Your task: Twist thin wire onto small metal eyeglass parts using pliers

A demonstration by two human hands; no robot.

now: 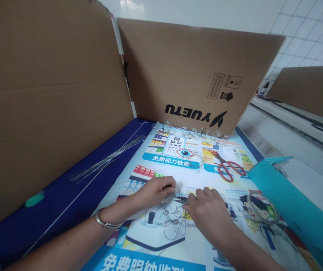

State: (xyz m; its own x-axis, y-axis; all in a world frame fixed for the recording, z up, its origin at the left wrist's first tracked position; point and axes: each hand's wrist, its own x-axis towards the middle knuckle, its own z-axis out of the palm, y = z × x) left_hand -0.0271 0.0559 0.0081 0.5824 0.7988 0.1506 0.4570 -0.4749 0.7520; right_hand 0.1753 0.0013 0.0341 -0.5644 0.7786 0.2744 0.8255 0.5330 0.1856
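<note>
Beyond the wire tangle (169, 221), red-handled scissors (228, 166).

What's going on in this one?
A person is working with bare hands on a printed poster. The right hand grips needle-nose pliers at a tangle of looped wire, and the left hand is right beside the pliers' tip. Red-handled scissors lie further along the poster.

Scissors (227, 166) lie on a poster (178, 177), cardboard (189, 71) behind it.
</note>
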